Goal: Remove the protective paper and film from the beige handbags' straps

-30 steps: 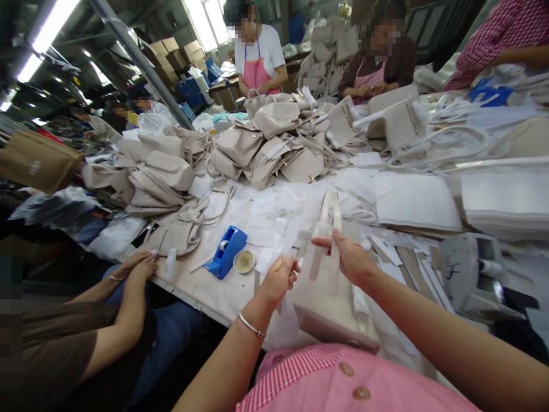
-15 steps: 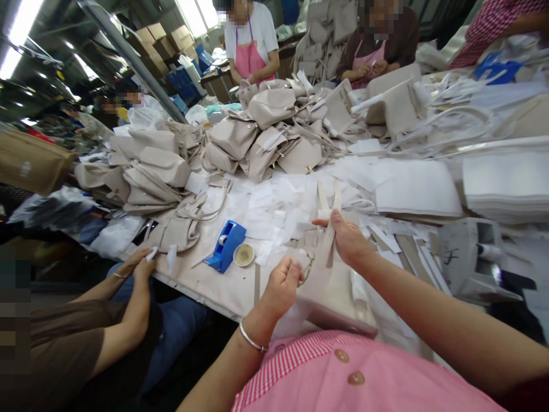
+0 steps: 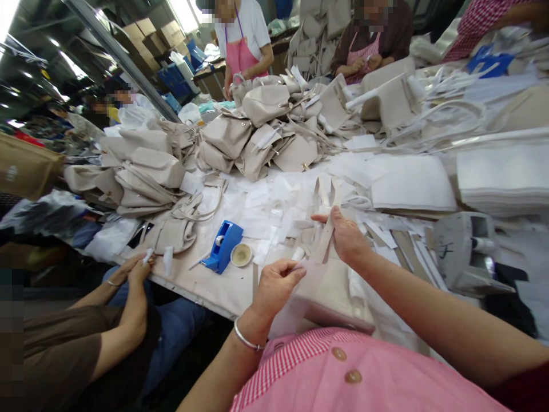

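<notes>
My right hand (image 3: 348, 236) is closed around a beige bag strap (image 3: 325, 245), whose looped upper part stands up beyond my fingers. My left hand (image 3: 274, 287) pinches the edge of a thin, see-through white sheet (image 3: 309, 280) between thumb and fingertips. That sheet hangs down beside the strap, over part of a beige handbag (image 3: 343, 293) lying in front of my apron. The strap's lower end is partly veiled by the sheet.
Left of my hands stand a blue tape dispenser (image 3: 223, 247) and a small round tin (image 3: 241, 254). Beige bags (image 3: 227, 137) are heaped across the table. A grey dispenser (image 3: 463, 249) and stacked white sheets (image 3: 506, 177) lie right. A co-worker's hands (image 3: 136, 268) are at left.
My left hand has shifted slightly left and turned, its fingers now extended in a pinch on the thin sheet. My right hand keeps hold of the strap. The view has shifted slightly.
</notes>
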Tool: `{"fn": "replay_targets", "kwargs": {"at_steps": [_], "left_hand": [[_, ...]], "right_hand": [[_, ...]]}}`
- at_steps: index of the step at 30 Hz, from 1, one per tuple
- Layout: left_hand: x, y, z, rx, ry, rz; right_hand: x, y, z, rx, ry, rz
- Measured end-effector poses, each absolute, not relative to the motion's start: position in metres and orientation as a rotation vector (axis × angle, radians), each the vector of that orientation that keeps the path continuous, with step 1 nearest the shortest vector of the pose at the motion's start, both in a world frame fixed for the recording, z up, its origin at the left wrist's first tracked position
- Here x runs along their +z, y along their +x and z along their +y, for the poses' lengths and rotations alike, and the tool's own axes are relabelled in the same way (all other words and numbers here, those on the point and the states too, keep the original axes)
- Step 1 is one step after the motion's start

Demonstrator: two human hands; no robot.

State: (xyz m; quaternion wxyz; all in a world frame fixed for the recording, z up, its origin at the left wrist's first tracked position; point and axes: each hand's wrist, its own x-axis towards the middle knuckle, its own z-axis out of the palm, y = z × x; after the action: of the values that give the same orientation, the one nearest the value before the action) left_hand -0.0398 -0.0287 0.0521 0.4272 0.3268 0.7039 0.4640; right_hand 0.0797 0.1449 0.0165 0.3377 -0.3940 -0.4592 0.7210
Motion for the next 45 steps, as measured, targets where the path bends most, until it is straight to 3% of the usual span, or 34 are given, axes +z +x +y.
{"fn": "replay_targets", "kwargs": {"at_steps": [19,30,45], "left_hand": [[0.045,-0.021,-0.026,1.321,0.357,1.478],[0.041,-0.02,-0.026,1.165,0.526,1.719],[0.045,-0.019,-0.023,1.187,0.471,1.653]], "right_hand": [[0.021,0.075,0.147,1.916,-0.967,-0.976],[0.027,0.078,0.146,1.878,-0.966,-1.035],[0.034,0.074,0.141,1.823,-0.979,-1.083]]}}
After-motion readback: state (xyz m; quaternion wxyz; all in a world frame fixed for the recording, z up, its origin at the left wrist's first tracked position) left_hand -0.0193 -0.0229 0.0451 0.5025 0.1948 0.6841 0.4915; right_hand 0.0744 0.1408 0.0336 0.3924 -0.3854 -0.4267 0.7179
